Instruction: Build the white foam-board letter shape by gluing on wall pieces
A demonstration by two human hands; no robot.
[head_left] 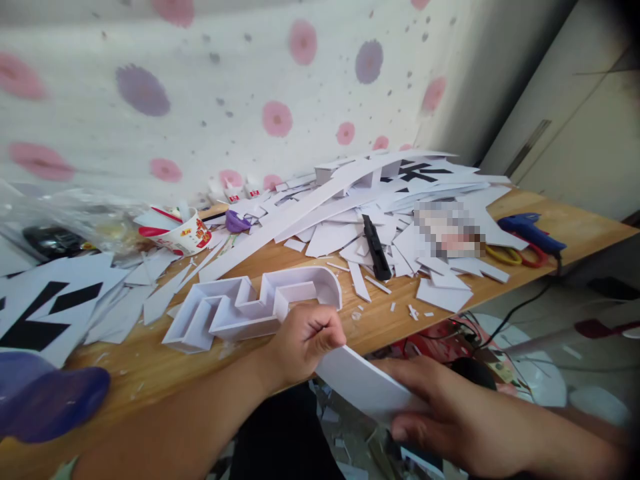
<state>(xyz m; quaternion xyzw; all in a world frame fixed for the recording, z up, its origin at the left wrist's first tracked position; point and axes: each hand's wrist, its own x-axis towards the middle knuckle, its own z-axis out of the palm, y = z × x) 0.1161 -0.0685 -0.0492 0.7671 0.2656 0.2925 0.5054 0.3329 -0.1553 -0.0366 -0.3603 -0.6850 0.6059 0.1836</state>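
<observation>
My left hand [305,340] is closed around the upper end of a white foam-board strip [363,383], just in front of the table's near edge. My right hand [450,417] grips the strip's lower end from below, fingers curled under it. Right behind my left hand, a white foam-board channel letter shape [250,307] with raised walls lies flat on the wooden table [150,363].
Heaps of white foam-board scraps [380,207] cover the back of the table. Among them are a black utility knife [376,248], a blue glue gun [530,232] with its cord, yellow-red scissors [515,255], a paper cup [183,233] and printed black-on-white sheets [45,307]. A purple object [47,400] sits at the near left.
</observation>
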